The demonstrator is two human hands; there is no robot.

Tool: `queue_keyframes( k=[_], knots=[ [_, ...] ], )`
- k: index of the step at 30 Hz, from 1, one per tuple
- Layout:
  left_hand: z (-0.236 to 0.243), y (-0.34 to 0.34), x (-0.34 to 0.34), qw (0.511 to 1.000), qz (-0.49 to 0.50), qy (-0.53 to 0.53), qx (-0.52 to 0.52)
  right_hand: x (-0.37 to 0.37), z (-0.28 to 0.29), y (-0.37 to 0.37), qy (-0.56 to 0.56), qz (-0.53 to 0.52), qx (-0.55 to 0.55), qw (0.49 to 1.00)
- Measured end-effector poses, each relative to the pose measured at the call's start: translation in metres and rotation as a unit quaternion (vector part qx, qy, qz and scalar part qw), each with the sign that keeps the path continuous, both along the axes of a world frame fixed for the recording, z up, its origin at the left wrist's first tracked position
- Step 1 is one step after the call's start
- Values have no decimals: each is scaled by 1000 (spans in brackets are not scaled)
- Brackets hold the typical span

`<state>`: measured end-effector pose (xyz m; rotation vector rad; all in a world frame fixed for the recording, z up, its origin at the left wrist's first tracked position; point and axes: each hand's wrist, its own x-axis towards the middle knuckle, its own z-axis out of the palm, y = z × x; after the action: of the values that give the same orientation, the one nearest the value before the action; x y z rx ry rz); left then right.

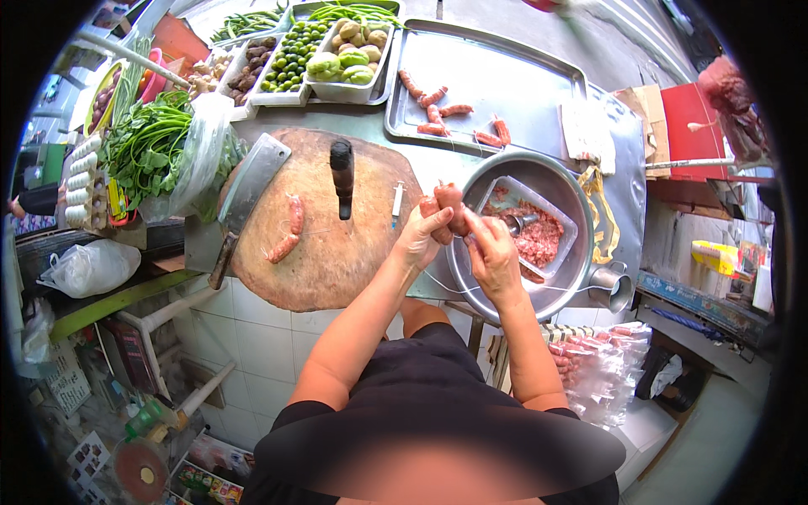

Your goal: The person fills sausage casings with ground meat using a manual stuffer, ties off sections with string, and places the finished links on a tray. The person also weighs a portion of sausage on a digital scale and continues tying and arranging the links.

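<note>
A small bunch of fresh sausages is gripped in my left hand, above the edge of the round wooden chopping board. Pinched together, the fingers of my right hand touch the lower side of the bunch; what lies between them is too small to make out. Beneath that hand stands a large metal bowl. Inside it, a clear plastic tray holds minced meat and a metal funnel-like piece. A white string runs below my hands across the bowl.
On the board are a cleaver, a dark-handled tool, a syringe and linked sausages. Behind, a metal tray carries more sausages. Vegetable bins stand far left; a metal cup sits right of the bowl.
</note>
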<state>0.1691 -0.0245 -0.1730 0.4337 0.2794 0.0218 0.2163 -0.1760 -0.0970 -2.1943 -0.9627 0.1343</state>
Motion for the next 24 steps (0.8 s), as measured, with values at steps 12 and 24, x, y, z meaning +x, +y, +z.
queue_keyframes(
  k=[12,24],
  knots=[
    [-13,5,-37,980,-24,-86,-179,158,-92,134,-51,10,44,998],
    [-9,-9,-80,975,-81,-31,-207,267,-230,252,-62,-59,-129,988]
  ],
)
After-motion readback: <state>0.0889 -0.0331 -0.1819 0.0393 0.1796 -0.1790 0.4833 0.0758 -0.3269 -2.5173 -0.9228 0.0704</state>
